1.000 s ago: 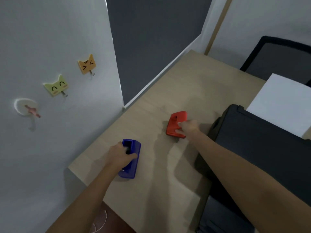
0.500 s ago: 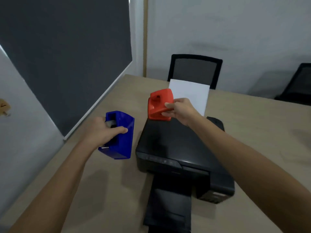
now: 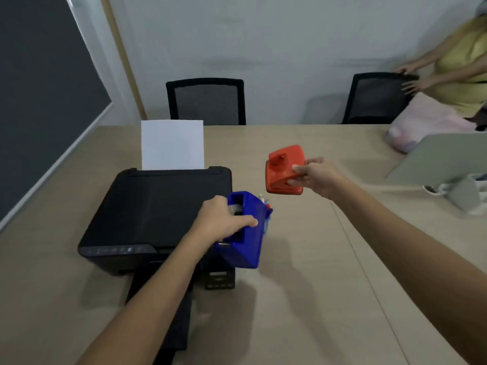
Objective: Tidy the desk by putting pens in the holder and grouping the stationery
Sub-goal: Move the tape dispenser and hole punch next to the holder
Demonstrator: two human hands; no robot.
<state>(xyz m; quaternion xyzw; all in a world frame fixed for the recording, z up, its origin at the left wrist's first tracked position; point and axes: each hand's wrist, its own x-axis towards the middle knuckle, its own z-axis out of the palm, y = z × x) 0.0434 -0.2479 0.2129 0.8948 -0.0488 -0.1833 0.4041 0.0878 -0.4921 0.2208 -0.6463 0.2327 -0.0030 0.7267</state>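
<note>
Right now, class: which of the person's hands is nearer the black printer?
Left. The left hand, holding the blue dispenser, is over the printer's right edge; the right hand is off to its right.

Both dispensers lifted off the desk — red one (image 3: 286,173) (right hand (image 3: 316,176)) carried past the printer (image 3: 158,206).

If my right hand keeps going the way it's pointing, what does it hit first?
Apart from the red dispenser the right hand already grips, probably the white paper standing in the black printer, up and to the left, though depth is unclear.
</note>
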